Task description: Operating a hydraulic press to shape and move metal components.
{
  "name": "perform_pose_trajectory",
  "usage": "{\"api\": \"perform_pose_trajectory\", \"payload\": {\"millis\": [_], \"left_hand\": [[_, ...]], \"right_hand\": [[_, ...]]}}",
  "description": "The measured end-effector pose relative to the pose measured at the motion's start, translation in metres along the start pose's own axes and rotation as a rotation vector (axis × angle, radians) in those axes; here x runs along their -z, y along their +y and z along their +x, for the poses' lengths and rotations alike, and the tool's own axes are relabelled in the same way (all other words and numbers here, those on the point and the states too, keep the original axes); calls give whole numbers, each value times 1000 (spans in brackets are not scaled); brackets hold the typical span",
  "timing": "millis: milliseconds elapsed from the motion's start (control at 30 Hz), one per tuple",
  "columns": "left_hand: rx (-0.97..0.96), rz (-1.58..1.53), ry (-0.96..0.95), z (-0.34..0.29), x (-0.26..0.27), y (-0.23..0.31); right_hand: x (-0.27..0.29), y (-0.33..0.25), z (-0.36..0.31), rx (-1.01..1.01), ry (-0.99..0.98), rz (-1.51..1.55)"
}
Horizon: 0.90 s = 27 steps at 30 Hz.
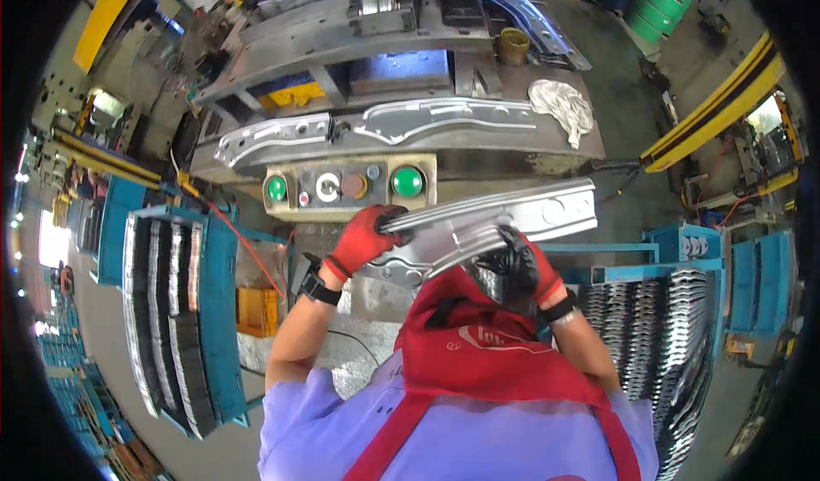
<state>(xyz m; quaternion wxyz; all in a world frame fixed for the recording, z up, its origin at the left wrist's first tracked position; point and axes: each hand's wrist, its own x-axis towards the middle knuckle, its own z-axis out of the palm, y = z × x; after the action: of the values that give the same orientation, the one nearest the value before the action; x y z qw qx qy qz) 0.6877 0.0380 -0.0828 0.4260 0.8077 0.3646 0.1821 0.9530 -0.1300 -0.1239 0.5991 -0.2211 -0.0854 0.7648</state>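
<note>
A long, silvery pressed sheet-metal part with ridges and round embossings is held across the front of my body. My left hand, in a red glove with dark fingertips, grips its left portion near the upper edge. My right hand, in a red and black glove, has its dark fingers closed over the lower edge near the middle. The part slants, its right end higher than its left. Its lower left portion reaches down toward my red apron. Just beyond it stands a control box with green push buttons.
Metal forms lie along the press bed, with a white rag at its right end. Stacked pressed parts fill a blue rack on my left and another blue rack on my right. Yellow posts rise beyond.
</note>
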Motion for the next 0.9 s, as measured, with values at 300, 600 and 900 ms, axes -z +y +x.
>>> {"api": "perform_pose_trajectory", "payload": {"millis": [300, 600, 900], "left_hand": [[-457, 795, 387, 194, 93, -28], [-385, 844, -78, 194, 47, -42], [-450, 762, -111, 206, 51, -36]], "right_hand": [[-40, -75, 195, 115, 244, -268], [27, -113, 187, 741, 1209, -1248], [89, -172, 219, 707, 1084, -1299]]}}
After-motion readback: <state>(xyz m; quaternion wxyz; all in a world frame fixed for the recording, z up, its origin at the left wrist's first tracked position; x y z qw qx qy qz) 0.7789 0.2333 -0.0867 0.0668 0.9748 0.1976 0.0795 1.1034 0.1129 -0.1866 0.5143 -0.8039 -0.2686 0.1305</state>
